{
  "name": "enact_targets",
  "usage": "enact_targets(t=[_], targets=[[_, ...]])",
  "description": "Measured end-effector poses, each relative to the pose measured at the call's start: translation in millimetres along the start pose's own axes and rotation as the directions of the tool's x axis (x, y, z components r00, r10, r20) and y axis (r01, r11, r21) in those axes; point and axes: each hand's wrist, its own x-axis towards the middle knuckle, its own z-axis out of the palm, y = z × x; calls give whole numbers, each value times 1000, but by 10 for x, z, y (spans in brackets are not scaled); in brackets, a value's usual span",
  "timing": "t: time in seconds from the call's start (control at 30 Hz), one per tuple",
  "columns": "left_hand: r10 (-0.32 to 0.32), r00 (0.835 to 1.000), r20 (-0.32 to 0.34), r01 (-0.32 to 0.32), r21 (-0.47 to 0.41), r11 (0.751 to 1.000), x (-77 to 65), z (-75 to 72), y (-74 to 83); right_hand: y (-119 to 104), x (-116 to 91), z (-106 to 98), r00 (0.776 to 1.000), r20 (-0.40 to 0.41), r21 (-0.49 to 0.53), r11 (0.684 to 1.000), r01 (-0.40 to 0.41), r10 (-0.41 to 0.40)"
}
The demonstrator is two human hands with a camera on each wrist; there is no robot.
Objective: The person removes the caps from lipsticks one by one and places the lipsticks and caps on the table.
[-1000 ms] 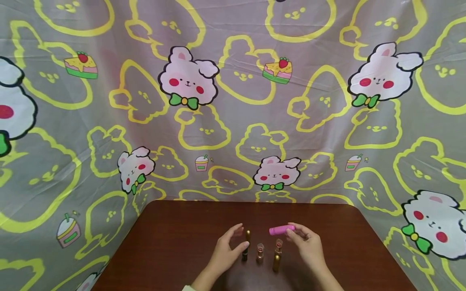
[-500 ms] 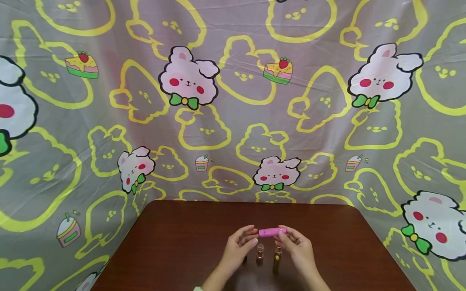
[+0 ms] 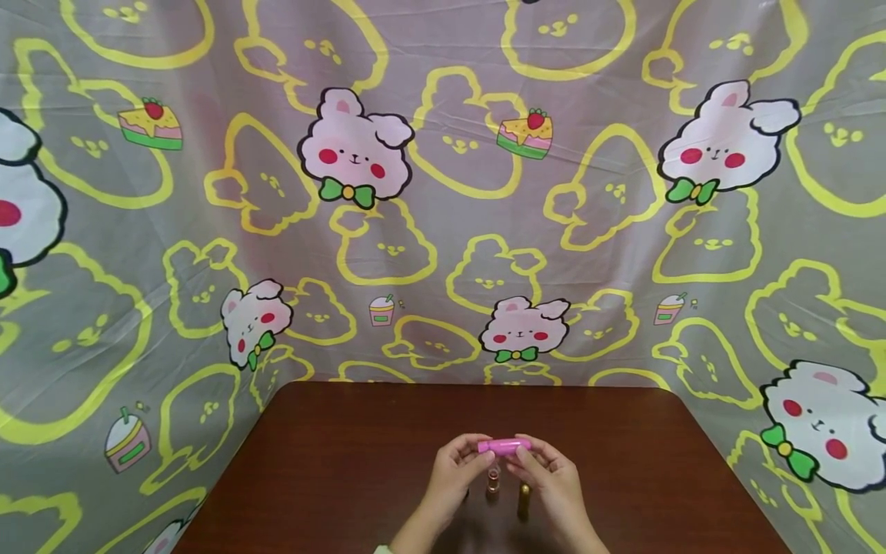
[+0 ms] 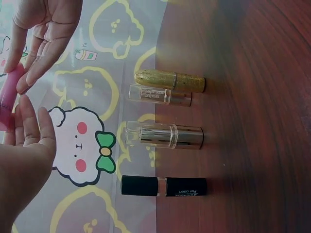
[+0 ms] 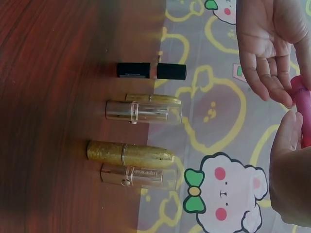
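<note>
A pink lipstick tube [image 3: 504,447] is held level above the table between both hands. My left hand [image 3: 453,473] pinches its left end between thumb and fingers. At the other end, my right hand [image 3: 550,477] grips it the same way. Below the hands stand several upright lipsticks: a gold bullet-shaped one [image 4: 170,80], a clear-capped rose-gold one [image 4: 165,135], a black one [image 4: 163,186] and, partly hidden, a second gold one [image 5: 153,98]. Another clear-capped lipstick [image 5: 138,176] stands right beside the front gold one. In the head view the hands cover some of them.
The dark brown table [image 3: 346,454] has rounded far corners. A grey curtain [image 3: 443,231] with yellow outlines and white rabbits hangs behind the table and along both sides.
My right hand has carried the pink lipstick tube leftward. My left hand, earlier open near the black lipstick, has moved right and now pinches the tube's left end.
</note>
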Motion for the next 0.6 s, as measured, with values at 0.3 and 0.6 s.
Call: enact_targets(t=[0.3,0.6], targets=[[32,997,-65,-31,28,999,-34,31,11,80,-39,-5,1000,3,8,1000,28,-28],[64,990,-124,-70,-42,997,-27,-34,-15,529,38,-362,989,-144,-33,999,25,-30]])
